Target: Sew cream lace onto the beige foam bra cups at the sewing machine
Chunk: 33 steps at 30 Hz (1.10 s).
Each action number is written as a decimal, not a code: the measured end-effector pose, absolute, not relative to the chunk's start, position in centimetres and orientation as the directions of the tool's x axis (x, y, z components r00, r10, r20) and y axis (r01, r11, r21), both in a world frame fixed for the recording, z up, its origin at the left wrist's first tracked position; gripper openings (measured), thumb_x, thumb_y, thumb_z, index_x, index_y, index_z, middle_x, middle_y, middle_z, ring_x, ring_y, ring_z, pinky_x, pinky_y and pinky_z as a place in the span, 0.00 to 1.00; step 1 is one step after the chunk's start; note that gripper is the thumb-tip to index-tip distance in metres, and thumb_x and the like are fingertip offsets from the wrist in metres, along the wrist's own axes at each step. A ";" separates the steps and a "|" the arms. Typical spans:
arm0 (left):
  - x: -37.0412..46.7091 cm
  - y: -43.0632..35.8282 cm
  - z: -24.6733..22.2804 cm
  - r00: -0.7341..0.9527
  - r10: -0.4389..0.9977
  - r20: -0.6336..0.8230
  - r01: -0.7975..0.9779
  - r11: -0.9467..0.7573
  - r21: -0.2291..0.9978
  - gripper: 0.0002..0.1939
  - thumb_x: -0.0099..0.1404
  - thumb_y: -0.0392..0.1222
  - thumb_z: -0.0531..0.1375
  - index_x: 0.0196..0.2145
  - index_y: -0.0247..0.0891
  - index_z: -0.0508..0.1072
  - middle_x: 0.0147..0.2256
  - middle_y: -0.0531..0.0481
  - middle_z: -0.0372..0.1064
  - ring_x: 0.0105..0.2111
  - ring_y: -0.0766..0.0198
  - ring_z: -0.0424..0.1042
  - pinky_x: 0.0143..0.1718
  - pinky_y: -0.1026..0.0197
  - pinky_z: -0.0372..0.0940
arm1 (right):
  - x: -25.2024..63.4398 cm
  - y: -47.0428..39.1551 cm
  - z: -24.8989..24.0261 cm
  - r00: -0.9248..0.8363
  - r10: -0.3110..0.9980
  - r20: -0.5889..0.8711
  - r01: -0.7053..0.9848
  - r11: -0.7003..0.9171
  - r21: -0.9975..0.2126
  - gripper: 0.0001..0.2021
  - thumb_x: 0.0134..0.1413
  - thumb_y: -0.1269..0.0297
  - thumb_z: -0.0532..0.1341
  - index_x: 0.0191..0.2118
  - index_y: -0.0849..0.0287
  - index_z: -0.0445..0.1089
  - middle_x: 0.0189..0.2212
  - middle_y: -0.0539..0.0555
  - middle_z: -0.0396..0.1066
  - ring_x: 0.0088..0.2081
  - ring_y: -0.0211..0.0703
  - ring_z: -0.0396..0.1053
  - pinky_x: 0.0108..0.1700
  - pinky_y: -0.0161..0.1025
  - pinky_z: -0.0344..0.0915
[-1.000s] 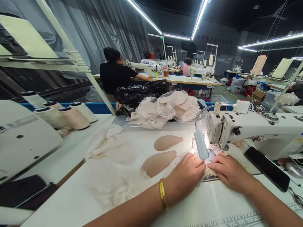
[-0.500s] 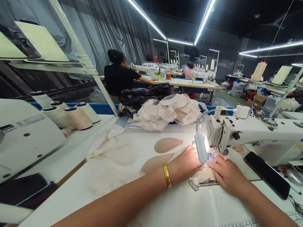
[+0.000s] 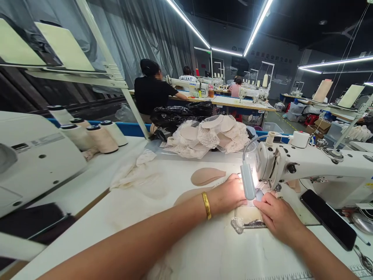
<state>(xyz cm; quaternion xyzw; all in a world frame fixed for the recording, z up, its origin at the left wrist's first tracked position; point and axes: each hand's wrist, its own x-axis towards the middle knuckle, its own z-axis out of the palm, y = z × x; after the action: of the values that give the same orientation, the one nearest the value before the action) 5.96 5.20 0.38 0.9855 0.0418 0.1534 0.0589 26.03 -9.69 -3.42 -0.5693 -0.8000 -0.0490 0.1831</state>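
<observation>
My left hand (image 3: pixel 230 194), a gold bracelet at its wrist, is closed on pale lace fabric beside the sewing machine's (image 3: pixel 276 163) needle area; the lamp hides part of its fingers. On the near side of the presser foot, my right hand (image 3: pixel 276 214) pinches the fabric's edge, thumb and fingers together. The grey lamp (image 3: pixel 248 182) lights the work brightly between both hands. Left of them lie a beige bra cup pad (image 3: pixel 207 176) and another beige pad (image 3: pixel 189 195), partly covered by my left forearm. The stitching spot itself is mostly hidden.
Lace pieces with cups (image 3: pixel 210 136) are heaped behind the work area. A black phone (image 3: pixel 328 219) lies right of my right hand. Thread cones (image 3: pixel 101 138) stand at left. Sheer cream fabric (image 3: pixel 136 177) spreads over the tabletop. A co-worker (image 3: pixel 155 89) sits further back.
The whole view has shifted slightly as the head moved. My left hand has drawn a little up and away from the near edge of the plate; my right hand stays almost in place.
</observation>
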 end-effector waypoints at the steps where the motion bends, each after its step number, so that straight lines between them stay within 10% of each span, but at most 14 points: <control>1: 6.0 5.2 0.5 0.951 0.105 0.291 0.077 -0.991 0.108 0.06 0.70 0.33 0.59 0.34 0.39 0.72 0.39 0.50 0.77 0.43 0.56 0.71 0.52 0.51 0.56 | 26.0 -9.7 -3.4 -0.281 0.894 0.350 0.931 0.343 -0.128 0.16 0.63 0.77 0.52 0.48 0.53 0.71 0.33 0.53 0.65 0.33 0.46 0.62 0.29 0.40 0.54; 11: 7.2 4.9 0.5 0.907 0.257 0.332 0.210 -0.962 0.172 0.10 0.65 0.28 0.54 0.29 0.37 0.69 0.33 0.47 0.72 0.37 0.57 0.68 0.45 0.52 0.58 | 26.5 -9.9 -3.5 -0.263 0.873 0.411 0.897 0.378 -0.228 0.15 0.67 0.74 0.50 0.48 0.54 0.71 0.35 0.56 0.70 0.36 0.50 0.66 0.35 0.43 0.60; 15: 6.0 3.9 1.7 0.898 0.281 0.337 0.211 -0.950 0.229 0.12 0.63 0.24 0.52 0.30 0.37 0.69 0.32 0.47 0.72 0.33 0.58 0.68 0.42 0.53 0.60 | 25.2 -10.5 -2.4 -0.074 0.960 0.271 0.741 0.235 -0.629 0.10 0.71 0.62 0.52 0.47 0.52 0.70 0.35 0.53 0.72 0.38 0.48 0.68 0.40 0.43 0.62; 19: 2.1 -1.3 2.9 0.903 0.271 0.334 0.135 -0.915 0.380 0.12 0.70 0.32 0.54 0.45 0.38 0.75 0.44 0.46 0.76 0.44 0.55 0.72 0.49 0.54 0.64 | 22.1 -10.6 -1.1 0.076 0.997 -0.034 0.196 -0.049 -0.979 0.21 0.65 0.49 0.61 0.57 0.51 0.60 0.32 0.46 0.70 0.30 0.41 0.65 0.34 0.37 0.59; 22: 0.0 -6.6 1.7 0.895 0.446 0.004 0.119 -0.247 0.962 0.16 0.64 0.52 0.69 0.44 0.40 0.77 0.43 0.45 0.76 0.42 0.55 0.74 0.46 0.56 0.68 | 19.3 -11.2 -1.1 0.132 0.989 -0.068 -0.066 -0.059 -0.996 0.27 0.57 0.48 0.68 0.55 0.52 0.60 0.26 0.42 0.66 0.25 0.37 0.59 0.30 0.34 0.56; 25: -0.1 -9.5 0.0 0.816 0.505 -0.280 -0.025 0.515 0.857 0.27 0.56 0.62 0.73 0.43 0.38 0.77 0.41 0.43 0.77 0.42 0.55 0.76 0.46 0.55 0.69 | 16.5 -13.0 -2.3 0.251 0.968 -0.010 -0.189 0.039 -0.981 0.30 0.54 0.48 0.71 0.57 0.51 0.63 0.27 0.44 0.67 0.28 0.39 0.64 0.33 0.34 0.61; 29: 0.9 -9.2 -0.2 0.549 0.819 -0.169 -0.447 0.458 0.768 0.24 0.55 0.53 0.76 0.43 0.36 0.79 0.43 0.41 0.78 0.47 0.52 0.75 0.52 0.55 0.67 | 14.7 -15.9 -4.1 0.367 0.927 0.083 -0.084 0.121 -0.989 0.24 0.55 0.46 0.70 0.53 0.51 0.72 0.38 0.52 0.75 0.41 0.48 0.72 0.45 0.40 0.68; 33: 1.1 -9.2 0.9 0.638 0.760 -0.122 -0.393 0.458 0.798 0.23 0.53 0.48 0.77 0.43 0.34 0.81 0.38 0.42 0.79 0.39 0.54 0.77 0.45 0.56 0.69 | 16.1 -16.6 -3.6 0.301 0.951 0.069 0.034 0.061 -0.998 0.25 0.54 0.42 0.70 0.52 0.50 0.79 0.57 0.56 0.74 0.61 0.58 0.67 0.62 0.47 0.63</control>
<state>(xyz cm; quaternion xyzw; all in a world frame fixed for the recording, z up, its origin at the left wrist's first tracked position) 1.14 -9.23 0.87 0.3840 0.2390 0.3517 0.8196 16.13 -16.57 -3.57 -0.5599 -0.4400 0.3949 0.5805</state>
